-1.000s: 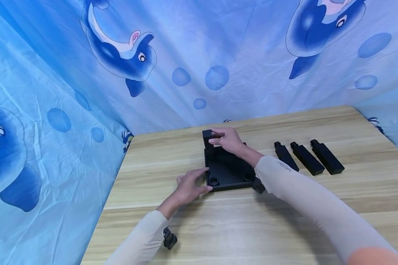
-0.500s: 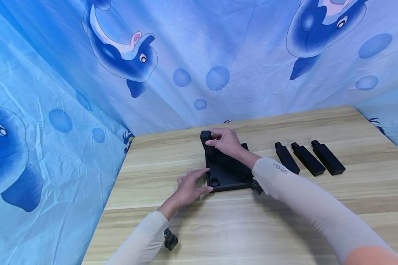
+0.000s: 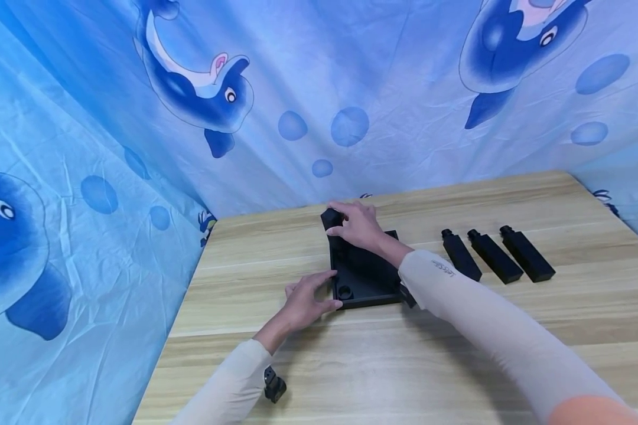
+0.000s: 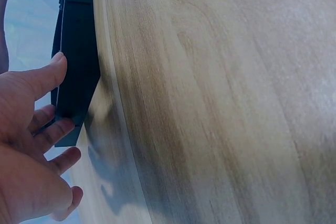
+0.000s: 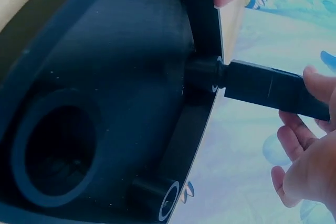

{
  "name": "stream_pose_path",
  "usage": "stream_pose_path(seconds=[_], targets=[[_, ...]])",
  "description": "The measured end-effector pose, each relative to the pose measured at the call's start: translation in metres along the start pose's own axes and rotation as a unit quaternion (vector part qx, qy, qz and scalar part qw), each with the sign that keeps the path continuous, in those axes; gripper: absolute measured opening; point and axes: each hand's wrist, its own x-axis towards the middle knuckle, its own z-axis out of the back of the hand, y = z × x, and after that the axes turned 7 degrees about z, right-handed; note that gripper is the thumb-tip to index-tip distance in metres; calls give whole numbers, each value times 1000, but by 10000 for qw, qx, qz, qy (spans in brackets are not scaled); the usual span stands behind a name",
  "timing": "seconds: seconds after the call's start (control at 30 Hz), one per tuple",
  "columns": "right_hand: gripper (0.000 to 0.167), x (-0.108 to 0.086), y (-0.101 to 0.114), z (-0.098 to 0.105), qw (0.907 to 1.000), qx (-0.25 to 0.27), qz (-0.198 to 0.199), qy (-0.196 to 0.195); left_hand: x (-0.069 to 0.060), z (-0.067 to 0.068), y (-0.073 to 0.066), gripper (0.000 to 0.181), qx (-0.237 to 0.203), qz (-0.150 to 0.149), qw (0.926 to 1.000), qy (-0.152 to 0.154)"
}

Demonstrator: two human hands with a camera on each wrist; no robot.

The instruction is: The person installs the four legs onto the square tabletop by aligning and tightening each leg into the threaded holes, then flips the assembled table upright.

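A black square tray-like tabletop (image 3: 365,284), with a raised rim and round corner sockets, lies on the table. My right hand (image 3: 357,226) pinches a black square-sided leg (image 3: 329,219) between thumb and fingers. The leg stands upright at the far left corner; in the right wrist view, its narrow neck meets the corner socket (image 5: 205,73), part of the neck still showing. My left hand (image 3: 304,302) grips the near left corner, thumb on the front side and index finger on the left side. In the left wrist view, its thumb and fingertips touch the dark rim (image 4: 80,51).
Several similar black legs lie to the right, namely a left one (image 3: 459,255), a middle one (image 3: 493,257) and a right one (image 3: 526,254), with necks pointing away. A blue dolphin-print curtain (image 3: 319,88) hangs behind the wooden table (image 3: 393,360).
The leg has turned about its upright axis, its top now showing a corner forward. My right hand has twisted with it and shifted slightly left. My left hand keeps its place.
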Motion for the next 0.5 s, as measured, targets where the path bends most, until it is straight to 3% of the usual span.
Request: stream_pose_path(seconds=[0.2,0.5], targets=[[58,6,3,-8,9975,-617,-330,60,0,0,0,64,-15,13,10000,46],[62,6,4,-5,9952,-803,-447,338,-1,0,0,64,-33,82,9999,51]])
